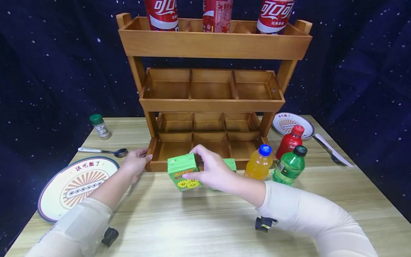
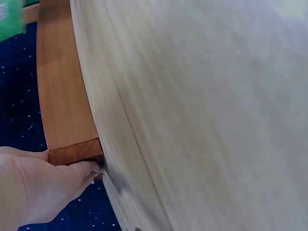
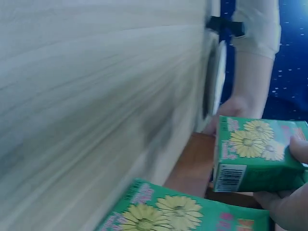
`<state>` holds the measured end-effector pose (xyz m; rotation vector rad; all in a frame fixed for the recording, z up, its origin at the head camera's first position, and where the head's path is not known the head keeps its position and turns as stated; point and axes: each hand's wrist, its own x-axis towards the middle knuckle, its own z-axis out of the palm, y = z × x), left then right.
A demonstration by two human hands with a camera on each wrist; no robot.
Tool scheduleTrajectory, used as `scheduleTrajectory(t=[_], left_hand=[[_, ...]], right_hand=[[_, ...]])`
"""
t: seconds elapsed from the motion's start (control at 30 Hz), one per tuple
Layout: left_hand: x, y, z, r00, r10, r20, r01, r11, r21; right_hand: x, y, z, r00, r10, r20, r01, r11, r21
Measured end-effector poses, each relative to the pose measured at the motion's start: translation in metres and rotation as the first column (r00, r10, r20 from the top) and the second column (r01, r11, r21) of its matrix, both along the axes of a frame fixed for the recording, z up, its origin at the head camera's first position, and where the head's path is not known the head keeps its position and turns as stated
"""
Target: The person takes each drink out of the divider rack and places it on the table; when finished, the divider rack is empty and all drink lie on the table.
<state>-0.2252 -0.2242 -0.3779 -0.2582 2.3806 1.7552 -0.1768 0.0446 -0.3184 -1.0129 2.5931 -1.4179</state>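
My right hand (image 1: pixel 216 170) grips a green drink carton (image 1: pixel 180 170) with yellow flowers on it, thumb on the printed face. The carton is tilted, in front of the bottom tier of a three-tier wooden rack (image 1: pixel 212 105). A second green carton (image 1: pixel 230 164) is partly hidden behind the right hand; in the right wrist view this other carton (image 3: pixel 179 211) lies nearer the camera than the held one (image 3: pixel 250 144). At the rack's lower left corner, my left hand (image 1: pixel 136 165) holds the wood; the left wrist view has thumb and fingers around the rack's end (image 2: pixel 74 151).
Cola cans (image 1: pixel 162 14) stand on the top tier. Right of the cartons are an orange drink bottle (image 1: pixel 258 164), a green bottle (image 1: pixel 290 167) and a red bottle (image 1: pixel 289 142). Plates (image 1: pixel 52 184), a spoon (image 1: pixel 120 153), a green-capped shaker (image 1: pixel 102 129), a fork and a knife (image 1: pixel 334 150) lie around.
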Motion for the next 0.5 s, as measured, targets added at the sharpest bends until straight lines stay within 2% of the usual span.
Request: scheduleTrajectory(t=[0.1,0.2,0.5], left_hand=[[0.000,0.000,0.000,1.000,-0.003,0.005,0.003,1.000,-0.007],[0.000,0.000,0.000,1.000,-0.001,0.010,0.001,1.000,-0.004],[0.000,-0.001,0.000,1.000,-0.008,0.006,0.008,1.000,-0.002]], right_hand=[[-0.002,-0.006,-0.009,0.996,0.014,-0.091,-0.005,0.995,0.101],[-0.003,-0.011,-0.011,0.986,0.016,-0.168,0.016,0.983,0.184],[-0.002,-0.021,-0.010,0.973,0.058,-0.225,0.031,0.926,0.375]])
